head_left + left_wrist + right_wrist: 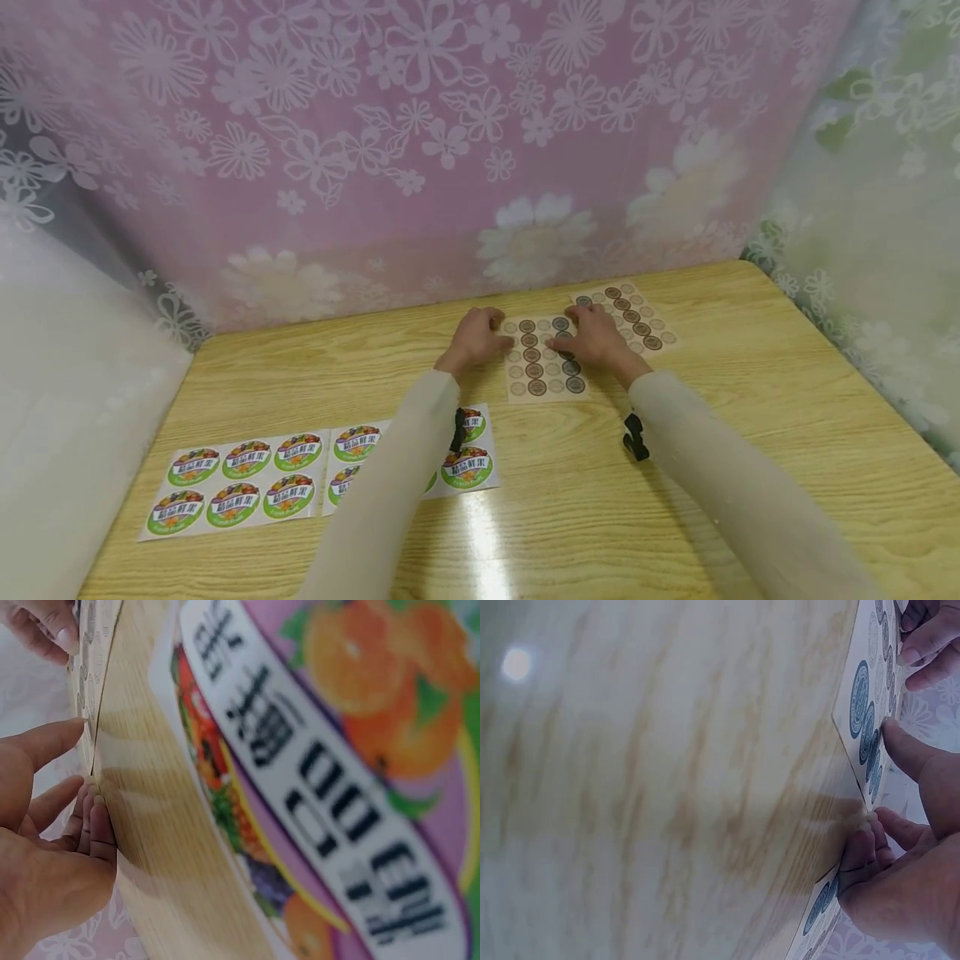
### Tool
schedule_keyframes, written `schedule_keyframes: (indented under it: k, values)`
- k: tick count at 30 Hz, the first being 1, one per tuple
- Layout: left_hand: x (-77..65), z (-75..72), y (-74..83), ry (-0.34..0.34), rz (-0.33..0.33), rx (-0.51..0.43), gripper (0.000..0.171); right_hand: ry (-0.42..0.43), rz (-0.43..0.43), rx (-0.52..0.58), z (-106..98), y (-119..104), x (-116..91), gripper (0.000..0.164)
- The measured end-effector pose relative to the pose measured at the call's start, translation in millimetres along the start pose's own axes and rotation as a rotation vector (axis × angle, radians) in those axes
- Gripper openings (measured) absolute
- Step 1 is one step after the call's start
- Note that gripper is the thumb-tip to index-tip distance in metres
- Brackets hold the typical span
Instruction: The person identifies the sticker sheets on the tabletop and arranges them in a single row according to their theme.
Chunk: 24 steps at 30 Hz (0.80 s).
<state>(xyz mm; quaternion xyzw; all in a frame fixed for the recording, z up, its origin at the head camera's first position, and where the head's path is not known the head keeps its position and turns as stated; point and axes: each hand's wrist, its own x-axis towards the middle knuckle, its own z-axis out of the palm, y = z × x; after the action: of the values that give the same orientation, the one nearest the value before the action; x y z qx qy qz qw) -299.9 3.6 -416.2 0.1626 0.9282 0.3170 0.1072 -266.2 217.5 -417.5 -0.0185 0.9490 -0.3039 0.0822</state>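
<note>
Nearest, two sheets of fruit labels (238, 492) lie side by side on the wooden table (570, 533), one partly under the left sleeve (397, 483). Beyond them, a sheet of small round stickers (545, 372) lies flat between the hands. The left hand (476, 339), unclenched, rests its fingers at the left edge; the right hand (597, 337), likewise loose, is at the right edge. A similar sheet (651, 321) lies farther right, before the flowered curtain (420, 183).

There are two hands (474, 337) (596, 335), two seal-sticker sheets (546, 368) (647, 318), two fruit-sticker sheets (238, 481) (480, 458) and one table (570, 500).
</note>
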Motion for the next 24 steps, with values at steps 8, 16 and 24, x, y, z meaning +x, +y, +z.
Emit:
schedule_keyframes:
  k: [8, 16, 24]
  values:
    - [1.0, 0.2, -1.0, -0.009, -0.041, -0.131, 0.048, -0.008, 0.010, 0.030, -0.9, -2.2, -1.8, 0.068]
    - [2.4, 0.9, -1.7, -0.001, -0.084, -0.185, 0.045, -0.010, 0.030, 0.032, -0.8, -4.1, 0.6, 0.067]
    - [2.6, 1.6, -1.2, -0.005, -0.095, -0.198, 0.046, 0.002, 0.020, -0.013, 3.2, -5.5, -0.5, 0.074]
